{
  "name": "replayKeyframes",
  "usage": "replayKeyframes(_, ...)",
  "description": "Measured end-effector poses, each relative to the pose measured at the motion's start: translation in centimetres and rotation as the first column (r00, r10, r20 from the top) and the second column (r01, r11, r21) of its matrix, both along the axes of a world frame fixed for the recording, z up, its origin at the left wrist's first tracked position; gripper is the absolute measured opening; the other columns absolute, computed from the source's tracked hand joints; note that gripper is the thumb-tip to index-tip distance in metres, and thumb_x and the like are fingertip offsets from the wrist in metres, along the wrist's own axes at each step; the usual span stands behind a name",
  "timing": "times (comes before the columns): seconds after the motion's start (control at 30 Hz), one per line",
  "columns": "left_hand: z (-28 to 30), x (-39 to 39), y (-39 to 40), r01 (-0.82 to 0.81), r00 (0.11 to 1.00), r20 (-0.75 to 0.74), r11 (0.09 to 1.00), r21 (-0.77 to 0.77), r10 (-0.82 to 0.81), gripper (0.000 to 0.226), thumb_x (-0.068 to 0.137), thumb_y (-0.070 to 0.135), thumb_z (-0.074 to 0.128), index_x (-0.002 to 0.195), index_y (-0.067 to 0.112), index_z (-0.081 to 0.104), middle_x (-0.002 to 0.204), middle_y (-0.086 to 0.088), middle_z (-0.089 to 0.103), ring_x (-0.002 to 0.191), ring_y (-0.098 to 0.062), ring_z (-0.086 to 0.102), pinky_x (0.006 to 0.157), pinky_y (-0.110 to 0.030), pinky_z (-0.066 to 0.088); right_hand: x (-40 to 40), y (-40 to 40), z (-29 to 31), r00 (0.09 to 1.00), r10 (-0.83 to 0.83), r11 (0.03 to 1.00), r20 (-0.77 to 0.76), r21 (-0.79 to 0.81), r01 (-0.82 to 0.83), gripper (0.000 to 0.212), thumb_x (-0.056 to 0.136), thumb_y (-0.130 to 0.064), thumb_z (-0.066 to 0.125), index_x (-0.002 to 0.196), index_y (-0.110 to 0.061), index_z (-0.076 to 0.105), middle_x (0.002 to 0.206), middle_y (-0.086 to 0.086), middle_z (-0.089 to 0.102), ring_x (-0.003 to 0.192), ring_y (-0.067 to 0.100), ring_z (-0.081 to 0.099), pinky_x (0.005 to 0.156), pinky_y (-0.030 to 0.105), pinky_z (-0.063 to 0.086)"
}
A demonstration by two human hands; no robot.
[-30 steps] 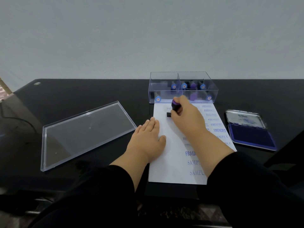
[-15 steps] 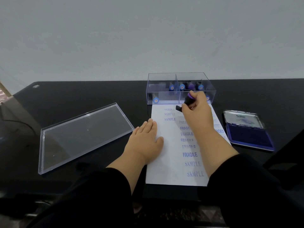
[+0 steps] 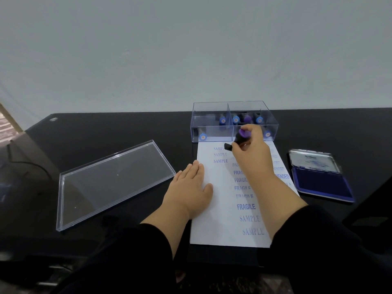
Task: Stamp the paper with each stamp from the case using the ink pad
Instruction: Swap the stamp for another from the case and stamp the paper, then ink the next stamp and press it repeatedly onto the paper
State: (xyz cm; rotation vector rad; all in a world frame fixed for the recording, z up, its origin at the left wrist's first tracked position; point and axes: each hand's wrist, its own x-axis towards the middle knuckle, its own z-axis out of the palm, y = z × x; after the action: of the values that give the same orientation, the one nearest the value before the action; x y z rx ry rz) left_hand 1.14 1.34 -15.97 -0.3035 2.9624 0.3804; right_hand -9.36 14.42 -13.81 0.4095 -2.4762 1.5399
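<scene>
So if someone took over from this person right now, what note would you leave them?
Right hand grips a purple stamp, tilted above the paper's top. Left hand lies flat, pinning the paper's left edge. Case sits behind the paper with stamps inside; lid left, ink pad open on the right. Done: SAMPLE, FRAGILE and AMENDED prints. Left: the case's other stamps; which were used, I cannot tell.

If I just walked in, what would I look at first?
Probably the white paper sheet covered in blue words, lying mid-table. Over its far end, the right hand grips a purple-topped black stamp, while the left hand rests flat on the paper's left edge. The open blue ink pad sits right.
</scene>
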Motion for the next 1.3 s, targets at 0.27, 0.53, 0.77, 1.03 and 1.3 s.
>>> replayKeyframes(0.27,1.4,-0.5,0.2,-0.024,0.996,0.091,0.997,0.068,0.017,0.061,0.1,0.034,0.027,0.152,0.016,0.001,0.16,0.0,-0.006,0.147,-0.016,-0.004,0.118,-0.031,-0.001,0.8,0.5,2.1,0.996,0.087,0.996,-0.018,0.025,-0.086,0.032,0.086,-0.005,0.056,0.097,-0.032,0.041,0.093,-0.006,0.051,0.084,0.021,0.059,0.069,0.029,0.048)
replayKeyframes(0.53,4.8,-4.5,-0.9,-0.266,0.964,0.047,0.925,0.27,0.263,0.032,0.091,0.013,0.036,0.117,0.009,0.053,0.122,-0.011,0.054,0.105,-0.028,0.053,0.085,-0.035,0.043,-2.3,0.1,7.0,0.985,0.156,0.98,-0.073,0.139,-0.145,0.033,0.088,-0.004,0.057,0.115,-0.023,0.058,0.11,-0.001,0.048,0.094,0.019,0.055,0.084,0.027,0.049)
replayKeyframes(0.77,5.2,-10.1,-2.7,-0.332,0.808,-0.124,0.619,0.712,0.575,0.054,0.099,0.027,0.04,0.149,0.021,0.021,0.149,-0.008,0.029,0.124,-0.028,0.046,0.099,-0.041,0.044,-7.8,-2.6,8.4,0.979,0.202,0.967,-0.006,0.161,-0.198,0.025,0.094,-0.015,0.047,0.116,-0.022,0.056,0.105,0.0,0.057,0.073,0.01,0.054,0.053,0.009,0.039)
replayKeyframes(1.03,4.3,-14.9,-4.4,-0.223,0.803,-0.109,0.465,0.857,0.586,0.046,0.104,0.023,0.026,0.15,0.028,0.022,0.15,0.001,0.033,0.124,-0.017,0.044,0.088,-0.023,0.037,-14.4,-6.8,7.0,0.961,0.274,0.898,0.025,0.35,-0.266,0.028,0.094,-0.015,0.053,0.121,-0.02,0.058,0.101,-0.005,0.053,0.089,0.01,0.05,0.074,0.018,0.037)
replayKeyframes(1.3,1.9,-15.8,-6.5,-0.107,0.842,-0.077,0.305,0.946,0.534,0.044,0.102,0.029,0.031,0.145,0.04,0.03,0.123,0.007,0.049,0.104,-0.014,0.051,0.09,-0.03,0.043,-17.5,-9.5,5.2,0.941,0.323,0.777,0.101,0.54,-0.325,0.029,0.09,-0.022,0.062,0.118,-0.022,0.062,0.105,-0.003,0.056,0.092,0.011,0.051,0.078,0.021,0.038)
